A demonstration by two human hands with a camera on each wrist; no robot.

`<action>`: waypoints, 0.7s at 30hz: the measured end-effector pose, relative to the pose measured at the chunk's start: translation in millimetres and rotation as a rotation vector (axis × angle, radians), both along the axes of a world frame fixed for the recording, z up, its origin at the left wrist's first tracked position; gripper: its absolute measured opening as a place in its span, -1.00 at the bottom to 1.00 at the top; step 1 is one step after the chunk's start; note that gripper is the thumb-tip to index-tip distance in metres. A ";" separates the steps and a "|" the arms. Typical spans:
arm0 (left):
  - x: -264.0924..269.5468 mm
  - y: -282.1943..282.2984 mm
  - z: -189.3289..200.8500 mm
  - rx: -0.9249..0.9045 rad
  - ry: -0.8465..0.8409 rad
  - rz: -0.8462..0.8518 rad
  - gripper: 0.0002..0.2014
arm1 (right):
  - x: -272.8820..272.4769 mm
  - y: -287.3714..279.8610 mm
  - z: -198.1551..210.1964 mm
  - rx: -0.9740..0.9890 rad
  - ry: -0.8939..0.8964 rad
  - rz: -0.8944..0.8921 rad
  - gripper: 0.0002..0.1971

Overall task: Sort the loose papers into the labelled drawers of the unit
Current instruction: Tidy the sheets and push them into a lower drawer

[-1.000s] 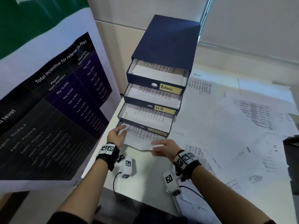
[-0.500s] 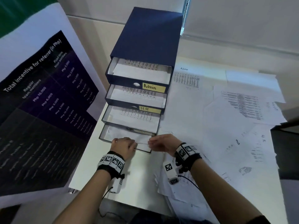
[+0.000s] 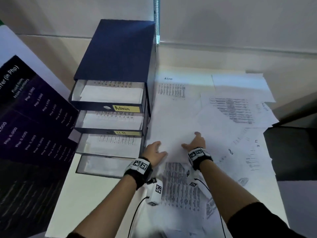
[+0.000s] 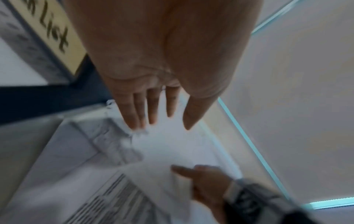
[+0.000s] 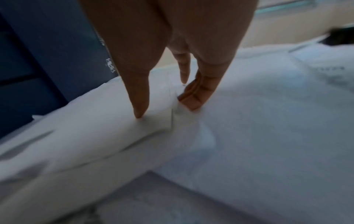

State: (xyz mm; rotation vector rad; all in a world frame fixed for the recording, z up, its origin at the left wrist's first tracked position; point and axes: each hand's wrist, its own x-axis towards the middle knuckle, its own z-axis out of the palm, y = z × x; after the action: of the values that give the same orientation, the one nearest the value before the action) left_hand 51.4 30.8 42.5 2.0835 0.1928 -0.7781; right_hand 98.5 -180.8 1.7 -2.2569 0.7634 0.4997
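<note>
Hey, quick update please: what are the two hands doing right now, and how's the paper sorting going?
Left hand open, right hand open, both on a blank sheet beside the drawer unit. All four drawers stand open. Loose papers still cover the table.

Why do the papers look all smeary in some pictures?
Right wrist view: the loose papers smear from motion blur under the right hand. Left wrist view: the left hand is clearer, the print streaky. Head view: sharper but dim, and the drawer unit looks bent by the wide lens.

- Drawer unit (image 3: 118,48): matt navy card-like covering, yellow paper labels (image 3: 126,108).
- Loose papers (image 3: 175,117): thin white matt sheets, some creased.
- Poster (image 3: 30,121) at left: smooth, slightly glossy print.
</note>
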 end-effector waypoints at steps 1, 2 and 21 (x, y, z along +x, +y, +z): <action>3.4 -3.1 -15.5 0.164 0.001 -0.062 -0.41 | 0.3 0.7 -0.6 0.050 -0.010 -0.001 -0.12; 4.8 -3.5 -28.7 0.295 -0.015 -0.126 -0.39 | 0.6 1.4 0.2 0.083 -0.010 0.016 -0.21; 32.7 -55.8 53.5 -0.414 -0.237 0.503 -0.36 | -113.2 2.4 87.7 -0.098 -0.802 0.706 -0.58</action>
State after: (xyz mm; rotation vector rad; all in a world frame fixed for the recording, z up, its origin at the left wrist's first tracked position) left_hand 84.1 -24.9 96.0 1.6163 0.3719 -0.2359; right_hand -14.7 -178.3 89.4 -2.4795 -0.4311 -0.1693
